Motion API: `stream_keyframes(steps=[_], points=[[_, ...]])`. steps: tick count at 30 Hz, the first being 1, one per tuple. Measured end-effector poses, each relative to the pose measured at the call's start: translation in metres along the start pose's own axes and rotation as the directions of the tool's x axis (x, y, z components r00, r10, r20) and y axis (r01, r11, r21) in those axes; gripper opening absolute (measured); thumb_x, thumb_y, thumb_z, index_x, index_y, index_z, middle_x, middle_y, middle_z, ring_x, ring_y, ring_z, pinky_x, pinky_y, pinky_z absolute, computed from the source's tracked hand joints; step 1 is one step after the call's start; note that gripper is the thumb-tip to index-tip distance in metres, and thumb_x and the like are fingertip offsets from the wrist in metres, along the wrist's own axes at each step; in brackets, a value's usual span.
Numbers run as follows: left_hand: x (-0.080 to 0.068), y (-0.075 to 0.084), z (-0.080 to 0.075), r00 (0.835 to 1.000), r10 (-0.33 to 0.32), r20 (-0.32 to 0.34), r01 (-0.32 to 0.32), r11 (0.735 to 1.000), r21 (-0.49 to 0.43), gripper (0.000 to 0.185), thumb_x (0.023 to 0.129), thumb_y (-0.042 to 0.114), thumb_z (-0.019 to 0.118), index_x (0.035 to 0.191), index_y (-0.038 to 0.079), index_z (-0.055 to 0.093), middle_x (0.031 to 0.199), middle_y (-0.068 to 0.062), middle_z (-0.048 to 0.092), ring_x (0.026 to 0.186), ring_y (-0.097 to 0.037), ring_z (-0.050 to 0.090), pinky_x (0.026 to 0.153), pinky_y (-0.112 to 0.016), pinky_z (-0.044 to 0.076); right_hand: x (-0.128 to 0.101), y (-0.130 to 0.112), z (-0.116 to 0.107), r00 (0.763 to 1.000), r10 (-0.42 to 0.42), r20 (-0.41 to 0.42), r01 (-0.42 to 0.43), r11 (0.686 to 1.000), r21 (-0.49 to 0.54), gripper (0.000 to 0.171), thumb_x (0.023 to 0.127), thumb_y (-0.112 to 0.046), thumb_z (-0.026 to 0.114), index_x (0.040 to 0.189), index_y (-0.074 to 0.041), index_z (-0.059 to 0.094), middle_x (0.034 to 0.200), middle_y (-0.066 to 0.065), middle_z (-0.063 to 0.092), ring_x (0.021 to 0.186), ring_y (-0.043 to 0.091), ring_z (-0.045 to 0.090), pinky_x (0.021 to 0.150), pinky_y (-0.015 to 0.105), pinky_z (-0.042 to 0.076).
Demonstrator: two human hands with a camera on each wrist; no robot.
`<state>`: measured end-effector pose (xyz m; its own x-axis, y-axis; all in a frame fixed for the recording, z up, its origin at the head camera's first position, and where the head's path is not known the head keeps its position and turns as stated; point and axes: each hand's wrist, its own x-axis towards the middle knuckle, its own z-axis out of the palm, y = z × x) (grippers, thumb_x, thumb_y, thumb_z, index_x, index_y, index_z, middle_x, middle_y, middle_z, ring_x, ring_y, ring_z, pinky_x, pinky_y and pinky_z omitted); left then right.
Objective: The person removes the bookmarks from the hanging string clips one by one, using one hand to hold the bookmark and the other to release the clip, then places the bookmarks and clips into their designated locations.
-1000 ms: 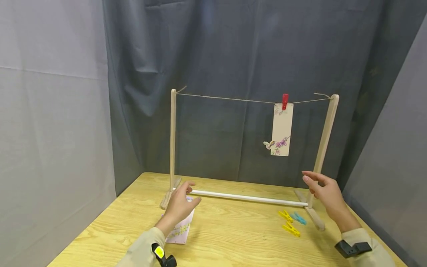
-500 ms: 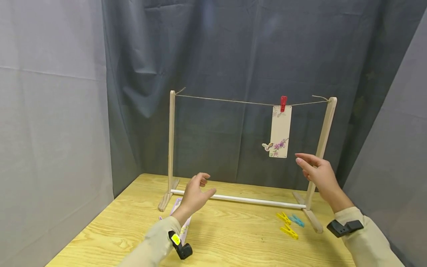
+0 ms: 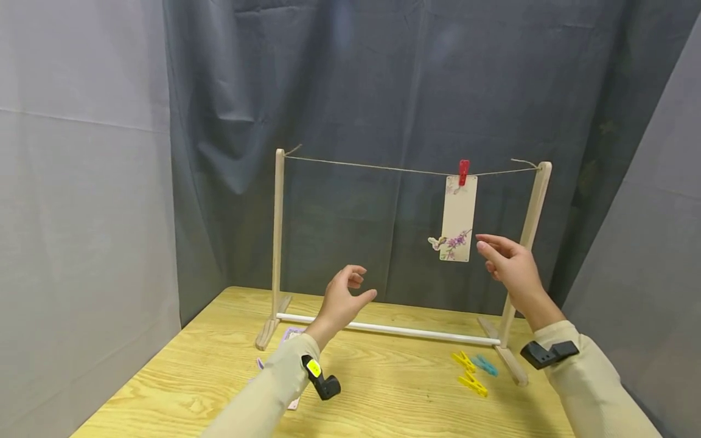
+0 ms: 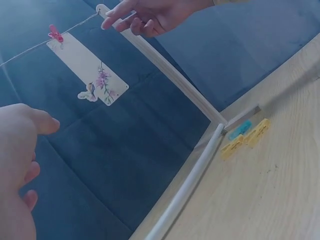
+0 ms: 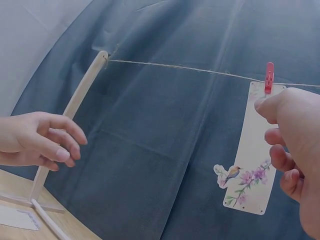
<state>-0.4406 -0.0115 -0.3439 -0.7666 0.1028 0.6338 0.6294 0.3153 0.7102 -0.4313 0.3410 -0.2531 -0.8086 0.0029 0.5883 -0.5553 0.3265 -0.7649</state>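
**Bookmark on the string, both hands raised near it**

Bookmark (image 3: 457, 218) is seen hanging flat from a twine string (image 3: 372, 166), pinned at its top edge by a red clothespin (image 3: 463, 171); a small bird and a flowering sprig are printed near its lower end. The string is stretched between the two uprights of a wooden frame (image 3: 277, 237), likely so that cards can dangle free above the table (image 3: 394, 389). The right hand (image 3: 508, 265) is held just beside the lower edge of the bookmark, with nothing pinched and its fingers loosely curved; whether a fingertip touches the card cannot be told. The left hand (image 3: 342, 298) is raised in front of the frame's white bottom rod (image 3: 383, 329), empty, its fingers loosely curled and the thumb set apart. Near the frame's right foot, two yellow clothespins (image 3: 470, 373) and a blue clothespin (image 3: 486, 364) are laid close together on the table, within easy reach of the right hand. A second card (image 3: 288, 338) is left flat by the left foot, partly hidden behind the left sleeve. Grey curtains (image 3: 383, 91) are hung behind. No container is seen.
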Motion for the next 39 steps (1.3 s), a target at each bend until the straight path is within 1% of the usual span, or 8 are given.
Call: stream_keyframes(steps=[3, 8, 11, 17, 25, 27, 32, 39], points=[[0.007, 0.005, 0.006, 1.000, 0.008, 0.017, -0.008, 1.000, 0.009, 0.046, 0.090, 0.019, 0.082, 0.131, 0.012, 0.061, 0.114, -0.003, 0.060, 0.109, -0.026, 0.058, 0.093, -0.044, 0.049, 0.003, -0.003, 0.000, 1.000, -0.019, -0.014, 0.019, 1.000, -0.016, 0.032, 0.103, -0.034, 0.065, 0.132, -0.019, 0.068, 0.101, -0.005, 0.061, 0.071, 0.011, 0.053, 0.062, 0.021, 0.048], [0.017, 0.014, 0.014, 0.999, -0.010, 0.051, 0.009, 1.000, 0.010, 0.049, 0.090, 0.020, 0.082, 0.133, 0.013, 0.060, 0.116, -0.002, 0.058, 0.110, -0.024, 0.056, 0.093, -0.043, 0.049, 0.008, -0.008, -0.001, 1.000, -0.018, -0.022, 0.019, 0.997, 0.074, 0.026, 0.102, -0.029, 0.068, 0.127, -0.021, 0.069, 0.102, -0.003, 0.062, 0.068, 0.010, 0.053, 0.058, 0.019, 0.045], [0.023, 0.015, 0.017, 0.999, -0.010, 0.045, 0.009, 1.000, 0.016, 0.049, 0.090, 0.019, 0.083, 0.133, 0.012, 0.060, 0.115, -0.003, 0.058, 0.109, -0.024, 0.056, 0.092, -0.043, 0.049, 0.011, -0.012, -0.001, 0.999, -0.021, -0.025, 0.023, 0.995, 0.098, 0.025, 0.102, -0.027, 0.069, 0.125, -0.021, 0.070, 0.101, -0.004, 0.063, 0.067, 0.009, 0.053, 0.057, 0.020, 0.044], [0.030, 0.012, 0.023, 0.999, -0.003, 0.040, 0.002, 1.000, 0.024, 0.050, 0.089, 0.017, 0.083, 0.133, 0.011, 0.060, 0.113, -0.003, 0.059, 0.107, -0.024, 0.057, 0.092, -0.042, 0.049, 0.016, -0.017, -0.002, 0.999, -0.027, -0.032, 0.030, 0.997, 0.073, 0.026, 0.103, -0.027, 0.067, 0.128, -0.020, 0.069, 0.101, -0.002, 0.063, 0.068, 0.011, 0.053, 0.058, 0.020, 0.045], [0.039, 0.002, 0.034, 0.999, 0.011, 0.051, -0.012, 1.000, 0.021, 0.049, 0.090, 0.017, 0.083, 0.132, 0.011, 0.059, 0.112, -0.004, 0.059, 0.106, -0.026, 0.058, 0.091, -0.042, 0.049, 0.018, -0.024, -0.008, 1.000, -0.023, -0.009, 0.023, 0.997, -0.067, 0.039, 0.104, -0.035, 0.064, 0.137, -0.015, 0.063, 0.106, -0.003, 0.060, 0.074, 0.013, 0.053, 0.065, 0.023, 0.048], [0.043, 0.001, 0.038, 0.999, 0.009, 0.039, -0.010, 1.000, 0.015, 0.049, 0.089, 0.016, 0.083, 0.132, 0.010, 0.060, 0.112, -0.005, 0.059, 0.106, -0.027, 0.058, 0.091, -0.043, 0.050, 0.019, -0.025, -0.009, 1.000, -0.022, -0.012, 0.022, 0.998, -0.066, 0.041, 0.104, -0.036, 0.064, 0.138, -0.014, 0.063, 0.106, -0.002, 0.060, 0.073, 0.012, 0.053, 0.065, 0.023, 0.048], [0.052, -0.002, 0.048, 0.999, -0.032, 0.030, 0.032, 0.999, 0.000, 0.050, 0.089, 0.015, 0.083, 0.132, 0.012, 0.060, 0.114, -0.006, 0.060, 0.106, -0.025, 0.058, 0.091, -0.042, 0.050, 0.025, -0.027, -0.010, 0.999, -0.027, -0.034, 0.024, 0.997, -0.072, 0.049, 0.104, -0.037, 0.064, 0.146, -0.013, 0.058, 0.110, -0.001, 0.058, 0.073, 0.010, 0.053, 0.064, 0.023, 0.047], [0.065, 0.000, 0.061, 0.998, -0.047, 0.036, 0.047, 0.999, -0.015, 0.052, 0.090, 0.014, 0.083, 0.135, 0.011, 0.058, 0.116, -0.008, 0.061, 0.107, -0.025, 0.058, 0.092, -0.042, 0.050, 0.035, -0.036, -0.008, 0.999, -0.027, -0.044, 0.023, 0.996, -0.089, 0.059, 0.103, -0.044, 0.063, 0.152, -0.012, 0.052, 0.119, 0.000, 0.054, 0.079, 0.012, 0.057, 0.070, 0.025, 0.048]])
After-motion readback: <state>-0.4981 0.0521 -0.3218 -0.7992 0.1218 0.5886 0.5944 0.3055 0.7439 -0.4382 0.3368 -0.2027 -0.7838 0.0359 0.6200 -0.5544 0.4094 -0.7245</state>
